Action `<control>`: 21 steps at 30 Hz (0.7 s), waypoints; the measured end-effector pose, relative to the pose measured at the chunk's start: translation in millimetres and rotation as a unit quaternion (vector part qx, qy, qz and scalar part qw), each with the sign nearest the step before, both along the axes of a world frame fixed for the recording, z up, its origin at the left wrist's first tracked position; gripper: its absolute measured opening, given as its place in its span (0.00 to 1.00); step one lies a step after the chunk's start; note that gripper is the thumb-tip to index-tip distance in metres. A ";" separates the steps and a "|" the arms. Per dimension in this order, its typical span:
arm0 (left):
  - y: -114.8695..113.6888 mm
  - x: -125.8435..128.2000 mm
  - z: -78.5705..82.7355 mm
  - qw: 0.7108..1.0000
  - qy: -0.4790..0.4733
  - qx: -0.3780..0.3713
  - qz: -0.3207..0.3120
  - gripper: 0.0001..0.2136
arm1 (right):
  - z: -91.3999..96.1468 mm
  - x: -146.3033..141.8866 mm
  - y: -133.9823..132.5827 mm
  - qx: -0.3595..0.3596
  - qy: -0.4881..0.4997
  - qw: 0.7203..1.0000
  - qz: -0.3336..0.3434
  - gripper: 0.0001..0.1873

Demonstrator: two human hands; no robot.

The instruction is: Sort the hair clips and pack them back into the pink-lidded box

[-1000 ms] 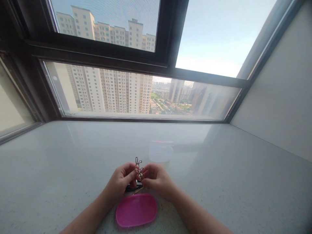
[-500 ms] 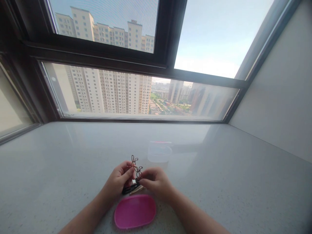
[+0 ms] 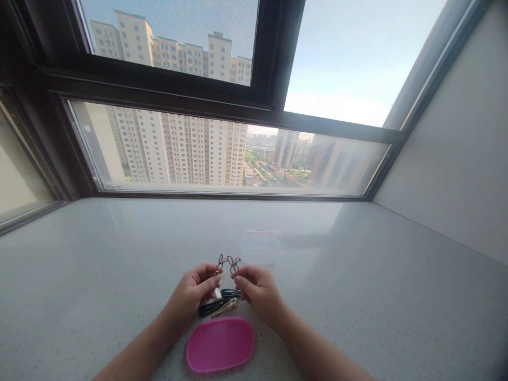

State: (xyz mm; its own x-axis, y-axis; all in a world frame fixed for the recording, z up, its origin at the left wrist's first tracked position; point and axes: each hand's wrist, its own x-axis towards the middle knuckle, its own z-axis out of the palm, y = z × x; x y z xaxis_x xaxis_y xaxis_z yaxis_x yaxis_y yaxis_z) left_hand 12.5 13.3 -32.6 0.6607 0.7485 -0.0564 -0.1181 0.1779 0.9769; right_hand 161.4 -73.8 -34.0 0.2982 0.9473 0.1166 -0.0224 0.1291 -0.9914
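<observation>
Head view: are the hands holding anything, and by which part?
Yes. The left hand pinches a bunny-shaped hair clip by its lower end; the right hand pinches a second bunny clip the same way, ears pointing up.

A pale speckled tabletop [image 3: 357,275] is carrying a pink oval lid [image 3: 220,344], a clear plastic box [image 3: 260,248] farther back, and black and gold hair clips [image 3: 211,307] lying between them.

Thin metal bunny clips [image 3: 227,263], glossy pink plastic lid [image 3: 220,344], speckled polished stone sill [image 3: 119,264].
</observation>
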 end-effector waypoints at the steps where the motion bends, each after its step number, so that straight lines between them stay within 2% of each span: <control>1: 0.0 -0.3 0.1 1.000 0.001 0.002 -0.004 0.12 | -0.2 -0.6 0.2 0.003 -0.002 1.000 0.001 0.13; 6: -2.0 -1.7 3.0 1.000 0.003 -0.002 -0.022 0.13 | -2.0 -2.8 0.2 0.004 -0.011 1.000 0.004 0.13; 11: -2.3 -1.3 4.0 1.000 0.006 0.024 -0.018 0.11 | -2.6 -3.5 -2.0 -0.011 -0.037 0.999 -0.008 0.12; 21: -6.9 -2.3 9.8 0.995 0.032 0.071 -0.063 0.09 | 3.4 -3.6 -3.7 -0.015 -0.048 0.998 0.034 0.13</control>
